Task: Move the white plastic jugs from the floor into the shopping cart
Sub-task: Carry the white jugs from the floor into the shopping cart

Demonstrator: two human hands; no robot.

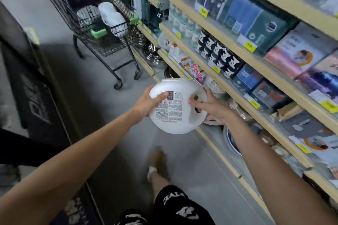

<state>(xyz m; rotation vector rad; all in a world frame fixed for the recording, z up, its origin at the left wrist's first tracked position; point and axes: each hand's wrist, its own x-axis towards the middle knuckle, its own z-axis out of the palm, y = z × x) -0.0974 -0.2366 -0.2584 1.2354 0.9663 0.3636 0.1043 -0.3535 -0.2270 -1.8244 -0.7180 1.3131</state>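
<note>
A white plastic jug [180,124] with a printed label is held in the air above the aisle floor, between both hands. My left hand [149,104] grips its left side, thumb over the label. My right hand [212,107] holds the right side, fingers at the handle opening. The black wire shopping cart [102,29] stands ahead at the upper left, well apart from the jug. Two more white jugs [113,18] lie inside its basket.
Wooden shelves [228,82] packed with boxed goods, bottles and metal bowls run along the right. Dark printed mats [34,97] stand on the left. My leg and shoe [158,162] are on the grey floor below the jug. The aisle floor runs up to the cart.
</note>
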